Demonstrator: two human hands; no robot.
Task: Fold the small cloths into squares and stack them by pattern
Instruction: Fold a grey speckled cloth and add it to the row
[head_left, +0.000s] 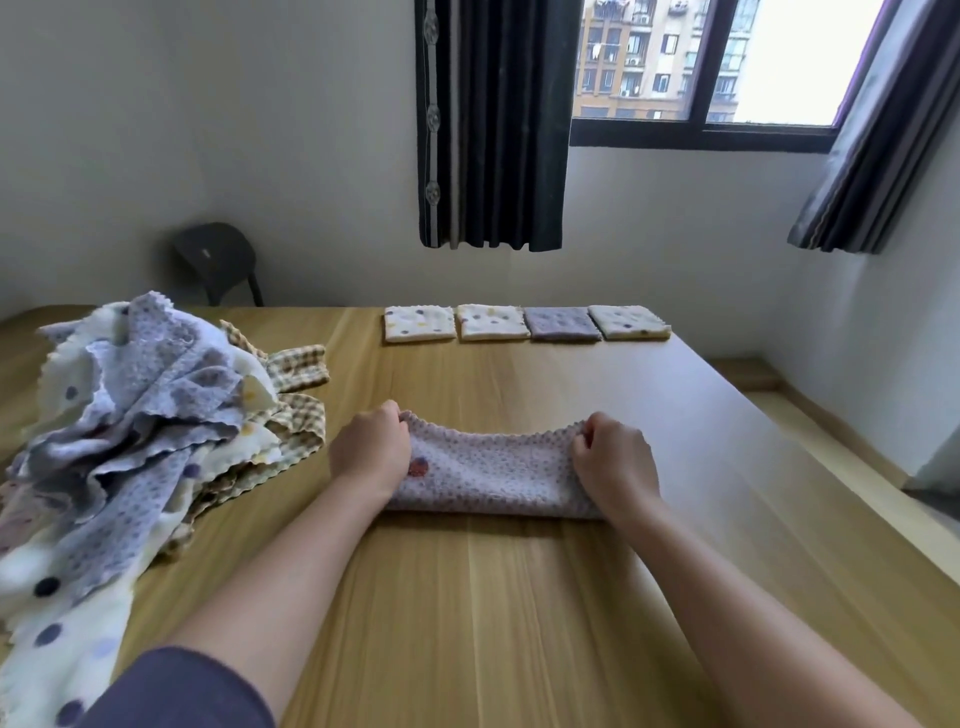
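Left hand (370, 451): we kept it palm down, fingers curled, pinching the dotted cloth (488, 475) at its far corner.
Right hand (615, 465): we held it level with the left, knuckles up, pinching the opposite far corner.
Wrists: we kept both straight.
Forearms: bare, we reached them forward, apart.
Left upper arm: we wore a dark sleeve (182, 691).

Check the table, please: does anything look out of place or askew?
Yes, mildly. In the row of folded squares at the far edge, the purple square sits between cream dotted ones, so like patterns lie apart, not stacked. The heap on the left is merely unfolded; the cloth being folded looks fine.
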